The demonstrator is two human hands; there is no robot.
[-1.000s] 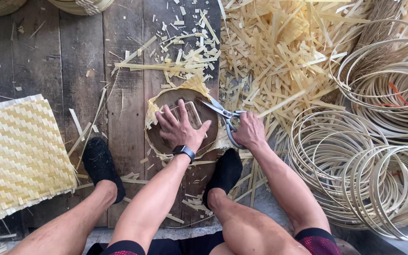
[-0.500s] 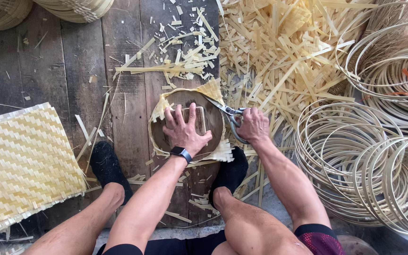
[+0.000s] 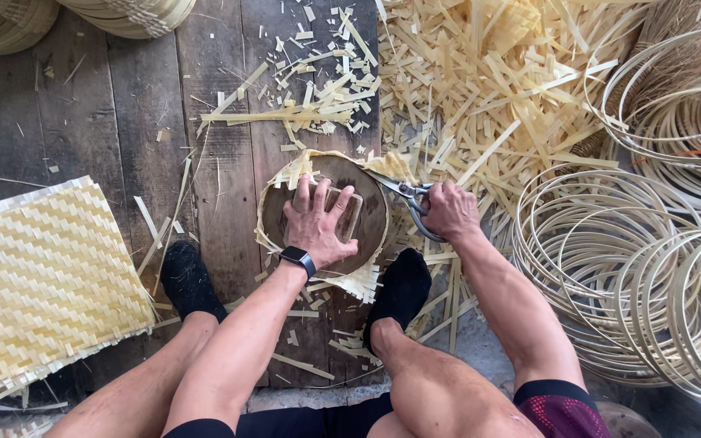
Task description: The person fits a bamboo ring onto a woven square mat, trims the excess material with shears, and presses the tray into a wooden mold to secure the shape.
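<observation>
My left hand [image 3: 316,225] presses flat, fingers spread, on a small wooden block [image 3: 349,214] atop a round dark wooden form [image 3: 373,221]. Pale woven bamboo matting [image 3: 360,283] sticks out from under the form's edge. My right hand [image 3: 449,211] grips metal scissors [image 3: 399,192], whose blades reach the matting at the form's upper right rim. A dark watch sits on my left wrist. Both my feet in black socks rest on the plank floor either side of the form.
A woven bamboo mat [image 3: 38,280] lies at the left. Coiled bamboo hoops [image 3: 642,268] pile up at the right. Loose cut bamboo strips [image 3: 488,89] cover the floor ahead. Basket rims [image 3: 131,12] show at the top left.
The scissors have moved along the form's upper right rim, trimming the matting. My left hand stays pressed on the block. The view has shifted slightly.
</observation>
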